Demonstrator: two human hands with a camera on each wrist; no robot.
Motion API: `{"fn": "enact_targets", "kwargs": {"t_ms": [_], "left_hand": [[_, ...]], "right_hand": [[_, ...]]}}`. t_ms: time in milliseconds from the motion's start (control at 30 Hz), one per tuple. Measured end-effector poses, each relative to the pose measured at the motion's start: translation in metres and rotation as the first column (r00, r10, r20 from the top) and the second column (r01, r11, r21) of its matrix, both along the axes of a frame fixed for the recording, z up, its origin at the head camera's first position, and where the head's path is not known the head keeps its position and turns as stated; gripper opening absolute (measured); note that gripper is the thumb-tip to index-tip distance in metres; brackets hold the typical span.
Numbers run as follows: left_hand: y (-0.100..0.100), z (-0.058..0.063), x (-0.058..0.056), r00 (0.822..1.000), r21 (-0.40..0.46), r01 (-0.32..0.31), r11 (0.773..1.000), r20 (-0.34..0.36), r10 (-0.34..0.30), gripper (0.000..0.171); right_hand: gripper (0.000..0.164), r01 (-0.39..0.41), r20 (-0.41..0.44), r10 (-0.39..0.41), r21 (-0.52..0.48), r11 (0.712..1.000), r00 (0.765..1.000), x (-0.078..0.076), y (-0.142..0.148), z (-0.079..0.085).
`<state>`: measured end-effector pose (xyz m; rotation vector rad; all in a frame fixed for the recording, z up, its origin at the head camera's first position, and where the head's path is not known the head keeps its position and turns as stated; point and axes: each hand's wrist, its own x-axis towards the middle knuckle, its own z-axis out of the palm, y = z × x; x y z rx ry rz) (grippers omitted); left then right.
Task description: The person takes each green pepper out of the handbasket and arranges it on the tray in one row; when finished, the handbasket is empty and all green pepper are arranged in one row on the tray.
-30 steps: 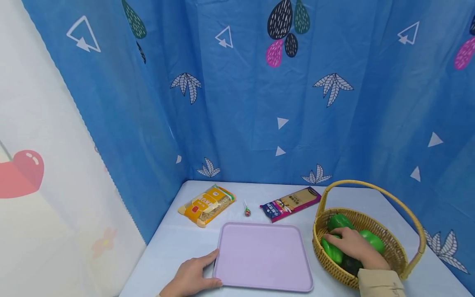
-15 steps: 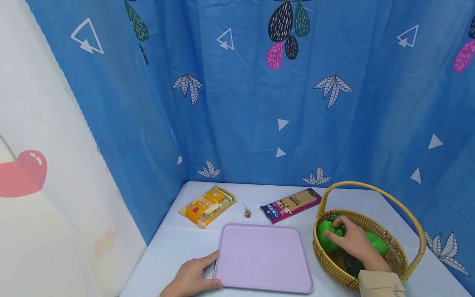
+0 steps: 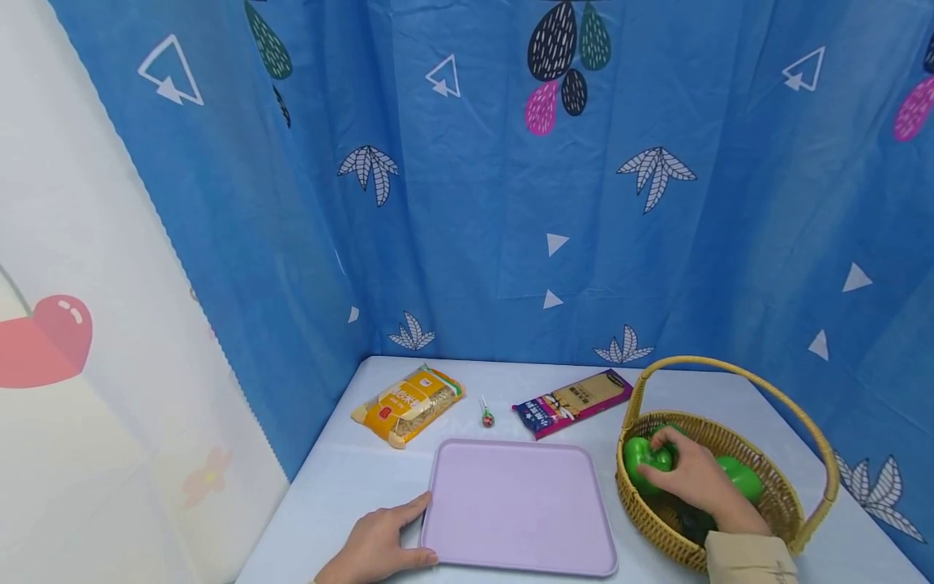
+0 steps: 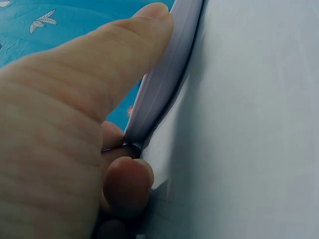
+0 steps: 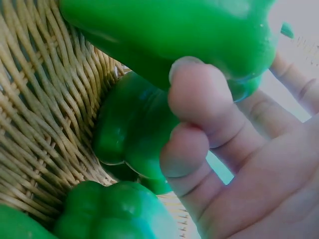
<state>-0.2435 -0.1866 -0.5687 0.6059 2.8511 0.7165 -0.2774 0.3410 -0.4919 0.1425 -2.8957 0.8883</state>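
Observation:
In the wicker basket [image 3: 645, 523] at the right, my right hand [image 3: 696, 483] pinches a green bell pepper [image 3: 638, 461] between thumb and fingers. That bell pepper [image 5: 169, 35] fills the top of the right wrist view, above the fingertips. Other green peppers [image 3: 740, 478] lie around the hand, and a dark item [image 3: 693, 519] sits partly hidden under the wrist. My left hand [image 3: 375, 543] holds the near left corner of a lilac tray [image 3: 518, 507]. The left wrist view has the thumb [image 4: 114, 55] along the tray's edge and other fingertips curled by its corner.
Behind the tray lie a yellow bag of dry food [image 3: 409, 405], a small lollipop [image 3: 487, 418] and a purple and gold packet [image 3: 572, 403]. The basket's tall handle [image 3: 737, 371] arches over its right part. A blue curtain [image 3: 481, 203] hangs behind the table.
The right fingers have shifted up a little, and the pepper they hold has turned and moved left against the basket wall. Left hand and tray stay in place.

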Motion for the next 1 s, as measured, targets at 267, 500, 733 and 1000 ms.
{"fn": "enact_targets", "kwargs": {"t_ms": [267,500,733,1000], "left_hand": [[-0.003,0.002,0.001,1.0,0.004,-0.002,1.0,-0.001,0.002,0.101],[-0.002,0.001,0.001,1.0,0.005,0.008,1.0,0.002,-0.008,0.099],[0.001,0.002,0.002,0.999,0.01,0.021,1.0,-0.025,-0.021,0.101],[-0.001,0.002,0.001,1.0,0.006,0.022,1.0,-0.014,-0.022,0.099]], "right_hand": [[0.055,-0.004,0.003,0.004,-0.022,1.0,1.0,-0.002,-0.002,0.0],[0.054,0.027,-0.048,-0.028,-0.022,0.999,0.998,0.003,-0.001,0.02],[0.054,0.014,-0.086,-0.015,-0.019,1.0,0.996,0.013,-0.004,0.047],[0.05,-0.028,-0.16,0.022,-0.031,0.999,0.987,0.026,-0.04,0.068]]}}
